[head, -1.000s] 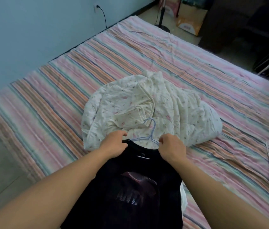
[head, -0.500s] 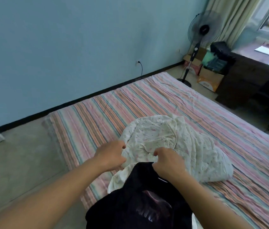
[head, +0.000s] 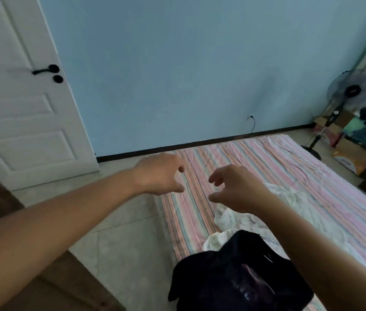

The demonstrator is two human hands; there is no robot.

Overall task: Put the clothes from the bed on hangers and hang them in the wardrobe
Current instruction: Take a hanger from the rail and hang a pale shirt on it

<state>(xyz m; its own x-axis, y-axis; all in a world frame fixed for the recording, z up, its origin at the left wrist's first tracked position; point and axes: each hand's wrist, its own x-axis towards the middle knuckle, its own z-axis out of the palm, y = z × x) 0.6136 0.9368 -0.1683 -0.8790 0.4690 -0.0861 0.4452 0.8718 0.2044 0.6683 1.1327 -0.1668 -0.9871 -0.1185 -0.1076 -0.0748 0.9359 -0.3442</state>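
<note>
Clothes left on the bed, both hands free

Clothes are seen at the lower right of the view: a black T-shirt is heaped at about 5 o'clock, on the near edge of the striped bed, and a white floral garment is bunched just beyond it, touching it. A hanger cannot be made out in the dark folds, so whether the shirt is already threaded cannot be told.

Both hands are raised above the mattress, well clear of the cloth. The left hand is held at about 10 o'clock from the shirt, its fingers loosely curled and nothing gripped. The right hand is held at about 12 o'clock from the shirt, fingers spread and half bent, nothing held.

The shirt is judged to be parked at the bed's edge so that it can be picked up easily for hanging. No wardrobe is identified with certainty; a white door is seen at 10 o'clock and a fan at 2 o'clock
</note>
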